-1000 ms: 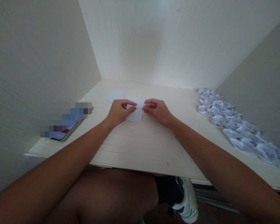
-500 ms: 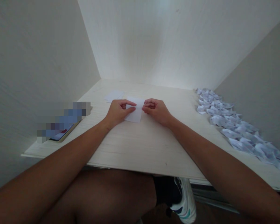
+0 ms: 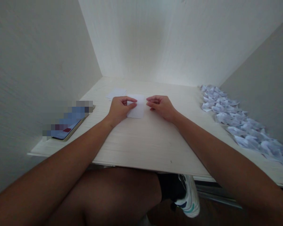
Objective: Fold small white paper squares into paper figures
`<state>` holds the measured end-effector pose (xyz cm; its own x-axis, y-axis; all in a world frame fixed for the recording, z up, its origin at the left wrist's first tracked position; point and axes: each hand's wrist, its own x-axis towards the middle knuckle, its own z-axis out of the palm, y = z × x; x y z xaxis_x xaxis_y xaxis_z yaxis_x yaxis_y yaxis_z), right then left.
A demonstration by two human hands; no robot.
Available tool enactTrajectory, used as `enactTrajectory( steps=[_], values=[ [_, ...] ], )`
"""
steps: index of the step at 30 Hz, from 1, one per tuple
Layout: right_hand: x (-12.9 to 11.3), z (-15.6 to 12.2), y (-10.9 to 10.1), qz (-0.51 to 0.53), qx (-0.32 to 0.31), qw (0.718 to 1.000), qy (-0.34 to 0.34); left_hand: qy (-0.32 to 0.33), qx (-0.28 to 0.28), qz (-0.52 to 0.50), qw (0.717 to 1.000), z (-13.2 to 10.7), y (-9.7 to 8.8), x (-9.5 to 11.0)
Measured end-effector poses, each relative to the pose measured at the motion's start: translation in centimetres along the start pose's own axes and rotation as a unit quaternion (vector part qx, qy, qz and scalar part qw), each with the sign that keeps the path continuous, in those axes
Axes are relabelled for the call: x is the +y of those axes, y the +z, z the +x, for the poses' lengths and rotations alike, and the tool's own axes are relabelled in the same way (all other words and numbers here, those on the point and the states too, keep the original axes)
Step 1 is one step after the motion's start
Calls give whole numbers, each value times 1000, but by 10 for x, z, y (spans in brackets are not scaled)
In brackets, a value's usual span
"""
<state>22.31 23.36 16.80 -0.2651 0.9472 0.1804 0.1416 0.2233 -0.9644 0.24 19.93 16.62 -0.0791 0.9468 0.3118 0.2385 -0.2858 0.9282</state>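
Hands, two of mine: left hand pins one white folded paper sheet on the pale wooden surface; right hand curls loosely beside it, grasping nothing.

Left of left hand: bare desk is lying open until the phone.
Behind hands: loose sheets are lying near; the back wall is closing the way.
Right of right hand: open strip, then folded paper pile is blocking along the side wall.
Toward body: desk is staying free.
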Motion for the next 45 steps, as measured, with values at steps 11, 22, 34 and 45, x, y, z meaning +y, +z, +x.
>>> enactTrajectory(
  steps=[11, 22, 34, 45],
  values=[
    [-5, -9, -8, -39, -42, 998, -15, 23, -23, -15, 999, 0, -2, -4],
    [-10, -23, 0, -214, -40, 952, -214, -49, 11, -217, 975, -5, 3, 3],
    [-16, -29, 1, -255, -95, 930, -249, -56, 5, -185, 981, -9, 5, 9],
    [-20, -26, 10, -126, -28, 985, -116, -30, -85, -195, 977, -11, 5, 13]
  ],
)
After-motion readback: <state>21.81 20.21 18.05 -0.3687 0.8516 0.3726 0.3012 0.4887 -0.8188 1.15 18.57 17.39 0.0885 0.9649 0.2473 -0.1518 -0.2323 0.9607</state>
